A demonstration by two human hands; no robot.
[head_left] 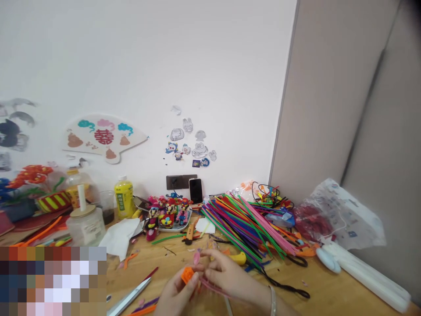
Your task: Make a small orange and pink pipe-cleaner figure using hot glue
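My left hand (176, 296) is low in the view and pinches a small orange pipe-cleaner piece (187, 275) between its fingers. My right hand (230, 274) comes in from the right, with a silver bangle (272, 300) on the wrist. Its fingertips meet the orange piece and hold a pink pipe cleaner (213, 287), whose pink loop (196, 258) stands above them. A large heap of multicoloured pipe cleaners (243, 226) lies just beyond both hands on the wooden table (154, 259).
Silver scissors (128, 298) lie left of my hands. Farther back stand a yellow bottle (124, 197), a phone (195, 191), and a tray of pipe-cleaner figures (167, 215). A crumpled tissue (120, 235) lies left, and a plastic bag (345, 215) sits right.
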